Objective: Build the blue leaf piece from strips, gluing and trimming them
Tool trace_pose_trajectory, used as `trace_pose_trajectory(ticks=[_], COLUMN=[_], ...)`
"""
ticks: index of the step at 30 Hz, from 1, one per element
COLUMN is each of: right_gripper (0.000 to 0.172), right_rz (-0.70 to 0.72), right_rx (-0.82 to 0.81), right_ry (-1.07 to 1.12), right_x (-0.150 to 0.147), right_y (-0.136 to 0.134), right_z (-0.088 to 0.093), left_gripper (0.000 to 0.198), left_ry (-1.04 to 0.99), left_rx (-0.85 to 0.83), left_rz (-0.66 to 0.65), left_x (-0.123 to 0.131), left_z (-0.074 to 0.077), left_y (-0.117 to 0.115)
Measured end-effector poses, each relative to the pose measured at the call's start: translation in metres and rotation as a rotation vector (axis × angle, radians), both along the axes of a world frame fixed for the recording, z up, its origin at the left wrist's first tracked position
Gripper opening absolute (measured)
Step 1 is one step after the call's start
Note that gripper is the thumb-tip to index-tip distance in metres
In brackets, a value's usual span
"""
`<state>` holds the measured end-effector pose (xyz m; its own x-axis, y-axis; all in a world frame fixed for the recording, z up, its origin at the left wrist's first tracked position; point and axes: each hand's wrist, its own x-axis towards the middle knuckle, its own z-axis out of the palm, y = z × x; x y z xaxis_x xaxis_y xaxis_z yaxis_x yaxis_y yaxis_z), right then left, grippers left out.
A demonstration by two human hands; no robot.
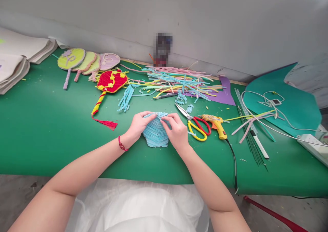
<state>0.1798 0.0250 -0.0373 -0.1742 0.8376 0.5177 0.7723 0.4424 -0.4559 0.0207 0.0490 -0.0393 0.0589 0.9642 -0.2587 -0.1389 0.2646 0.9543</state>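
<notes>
A light-blue panel covered in pipe cleaners laid in slanting rows is between my hands, on or just above the table. My left hand grips its upper left edge, with the thumb on the front. At the upper right edge, my right hand pinches a short blue pipe-cleaner piece against the panel. Scissors with one yellow and one red handle lie just right of my right hand, blades open. Beside them rests a yellow hot glue gun. Cut blue pipe cleaners lie beyond my left hand.
A pile of coloured pipe cleaners spreads along the back of the green table. A red tasselled fan and several pale fans lie left. Thin wires, a teal sheet and a power strip are right.
</notes>
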Motion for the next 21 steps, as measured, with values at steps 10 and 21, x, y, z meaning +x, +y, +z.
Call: trace_pose_trajectory(ticks=[10, 21], right_gripper=[0.021, 0.019], right_rz=[-0.016, -0.038], right_rx=[0.007, 0.060], right_ry=[0.076, 0.109], right_x=[-0.0018, -0.0039], right_y=[-0.0009, -0.0024], right_z=[-0.0044, -0.0055], left_gripper=[0.034, 0.030], left_ry=[-0.001, -0.025], left_rx=[-0.005, -0.007], left_rz=[0.027, 0.025], left_x=[0.0019, 0.0023], left_z=[0.0024, 0.0023], left_y=[-0.0004, -0.0010])
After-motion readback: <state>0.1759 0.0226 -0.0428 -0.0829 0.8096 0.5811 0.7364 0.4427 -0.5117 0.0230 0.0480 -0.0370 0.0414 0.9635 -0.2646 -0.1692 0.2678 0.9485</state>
